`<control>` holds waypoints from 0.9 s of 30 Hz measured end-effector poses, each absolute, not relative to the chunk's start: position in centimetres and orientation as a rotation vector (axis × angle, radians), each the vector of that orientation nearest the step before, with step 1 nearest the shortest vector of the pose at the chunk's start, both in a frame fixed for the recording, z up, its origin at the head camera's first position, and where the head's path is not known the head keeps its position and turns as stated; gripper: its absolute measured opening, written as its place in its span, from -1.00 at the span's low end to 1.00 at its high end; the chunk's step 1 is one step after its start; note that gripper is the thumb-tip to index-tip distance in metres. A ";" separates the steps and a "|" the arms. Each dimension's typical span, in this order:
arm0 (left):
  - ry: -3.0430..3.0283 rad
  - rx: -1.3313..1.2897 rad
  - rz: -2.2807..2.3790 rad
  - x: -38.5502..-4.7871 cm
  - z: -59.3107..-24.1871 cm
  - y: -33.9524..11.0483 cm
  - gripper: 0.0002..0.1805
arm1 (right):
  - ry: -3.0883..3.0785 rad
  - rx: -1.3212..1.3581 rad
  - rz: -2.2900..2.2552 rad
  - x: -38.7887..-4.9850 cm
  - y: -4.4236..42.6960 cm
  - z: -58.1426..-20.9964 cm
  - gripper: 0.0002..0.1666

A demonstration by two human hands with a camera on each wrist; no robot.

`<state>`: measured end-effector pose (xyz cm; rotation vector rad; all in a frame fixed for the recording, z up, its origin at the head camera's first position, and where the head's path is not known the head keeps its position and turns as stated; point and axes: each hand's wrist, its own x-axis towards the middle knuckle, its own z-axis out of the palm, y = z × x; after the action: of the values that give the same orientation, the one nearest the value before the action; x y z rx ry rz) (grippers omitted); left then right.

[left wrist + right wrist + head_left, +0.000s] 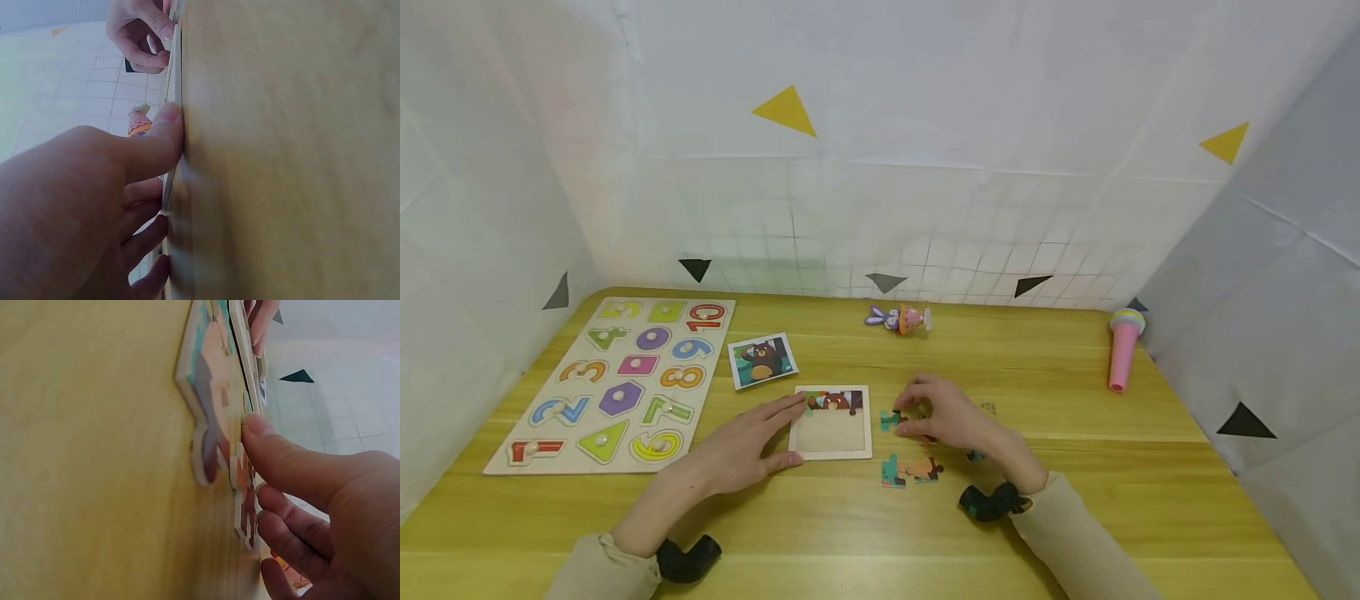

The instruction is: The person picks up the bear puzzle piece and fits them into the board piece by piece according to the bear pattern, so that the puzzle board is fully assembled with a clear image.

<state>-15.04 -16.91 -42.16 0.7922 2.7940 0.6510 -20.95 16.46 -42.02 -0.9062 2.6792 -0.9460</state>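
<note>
My left hand rests at the left side of a small square puzzle tray, its thumb at the near left corner and its outstretched fingers along the edge. A strip of bear picture fills the tray's far part; bare wood shows below it. To the right of the tray, my right hand pinches a teal and brown puzzle piece between thumb and forefinger, low over the table. Nearer to me lie joined or touching bear puzzle pieces. Another piece is partly hidden by the right wrist.
A bear picture card lies behind the left hand. A number and shape board covers the table's left side. At the back lies a rabbit figure, and a pink toy microphone lies at the right.
</note>
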 end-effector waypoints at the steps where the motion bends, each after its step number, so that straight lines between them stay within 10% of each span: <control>1: 2.793 0.791 0.652 -15.0 -42.2 -16.9 -0.21 | 2.679 -0.908 -0.949 -21.0 16.5 -42.0 -0.76; 27: 2.797 0.790 0.626 -15.1 -41.9 -16.9 -0.21 | 2.633 -0.957 -0.951 -20.8 16.7 -41.7 -0.77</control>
<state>-15.05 -16.88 -41.93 0.7904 2.7972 0.6260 -20.82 16.74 -41.72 -0.9571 2.6331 -0.9510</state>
